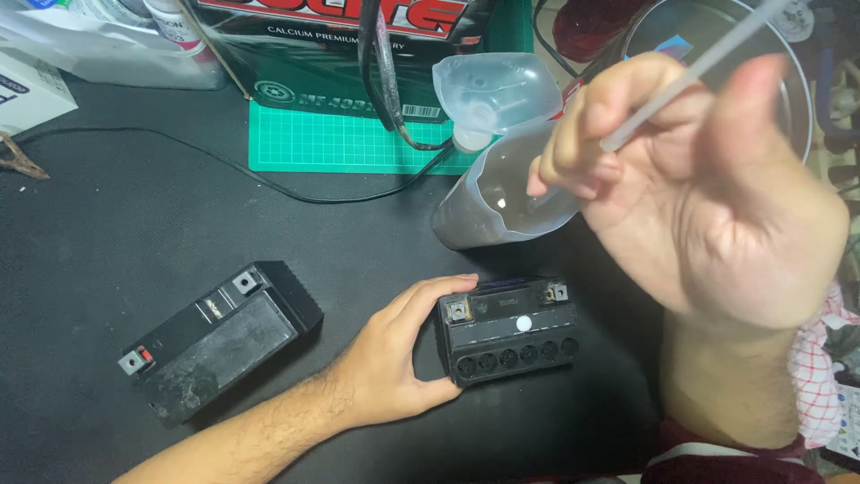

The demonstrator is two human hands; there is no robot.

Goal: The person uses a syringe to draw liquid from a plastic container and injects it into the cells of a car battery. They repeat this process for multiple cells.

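Low in the middle of the frame, a small black battery (509, 330) sits on the dark bench (116, 242), its top showing a row of six round open holes, a white dot and two metal terminals. The left hand (399, 358) cups its left end, fingers curled around the case. At the right, the right hand (708, 193) is raised, pinching a thin translucent tube (690, 72) between its fingers.

**Count of things on the dark mat**

Two small black batteries (508, 330) (219, 339); one large boxed battery (331, 49); one green cutting mat (345, 143); one cut plastic jug (502, 188); one clear funnel top (488, 90); one thin white tube (690, 72); two hands (399, 358) (708, 197).
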